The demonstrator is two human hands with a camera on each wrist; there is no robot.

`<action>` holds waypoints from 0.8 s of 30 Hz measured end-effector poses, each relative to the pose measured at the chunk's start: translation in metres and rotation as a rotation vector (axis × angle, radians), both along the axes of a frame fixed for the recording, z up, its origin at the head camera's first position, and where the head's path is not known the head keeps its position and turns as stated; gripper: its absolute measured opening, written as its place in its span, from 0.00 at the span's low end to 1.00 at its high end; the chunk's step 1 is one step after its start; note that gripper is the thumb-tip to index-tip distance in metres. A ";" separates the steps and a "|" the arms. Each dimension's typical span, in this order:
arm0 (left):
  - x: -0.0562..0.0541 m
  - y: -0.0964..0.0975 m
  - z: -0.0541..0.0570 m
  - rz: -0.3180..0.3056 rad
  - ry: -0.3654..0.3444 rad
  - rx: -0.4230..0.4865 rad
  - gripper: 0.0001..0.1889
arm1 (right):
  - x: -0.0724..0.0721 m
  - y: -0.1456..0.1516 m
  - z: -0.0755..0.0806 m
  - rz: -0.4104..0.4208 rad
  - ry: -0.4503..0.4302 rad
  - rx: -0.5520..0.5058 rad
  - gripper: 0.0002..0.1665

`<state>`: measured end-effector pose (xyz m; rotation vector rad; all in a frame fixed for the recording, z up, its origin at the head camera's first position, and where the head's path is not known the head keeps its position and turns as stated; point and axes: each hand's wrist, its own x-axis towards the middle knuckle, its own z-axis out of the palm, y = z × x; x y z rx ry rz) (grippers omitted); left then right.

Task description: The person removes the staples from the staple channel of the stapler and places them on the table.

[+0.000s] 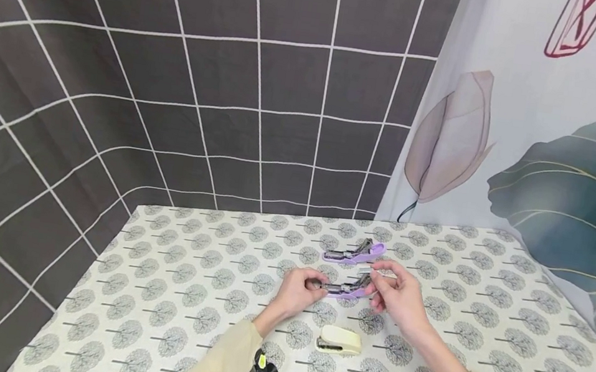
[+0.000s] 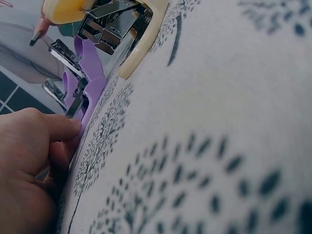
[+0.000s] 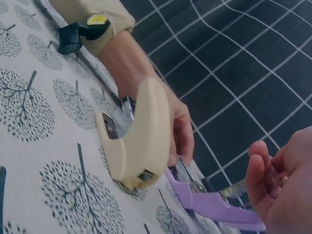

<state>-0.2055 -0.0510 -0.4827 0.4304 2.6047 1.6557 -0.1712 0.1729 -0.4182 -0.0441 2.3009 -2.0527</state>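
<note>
Head: 1 purple stapler (image 1: 342, 290) between left hand (image 1: 298, 291) and right hand (image 1: 402, 299).

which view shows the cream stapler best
The right wrist view: the cream stapler appears large and whole there, with nothing covering it. The head view shows it whole but small; the left wrist view cuts it off at the picture's top edge.
</note>
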 end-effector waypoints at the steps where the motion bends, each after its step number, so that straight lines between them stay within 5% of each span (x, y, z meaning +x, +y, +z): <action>1: 0.000 0.000 -0.001 -0.002 -0.006 0.000 0.10 | 0.000 0.003 0.000 -0.007 -0.002 0.002 0.18; 24: -0.001 0.000 0.000 -0.001 -0.041 0.010 0.11 | -0.010 0.058 -0.015 -0.083 -0.057 0.068 0.20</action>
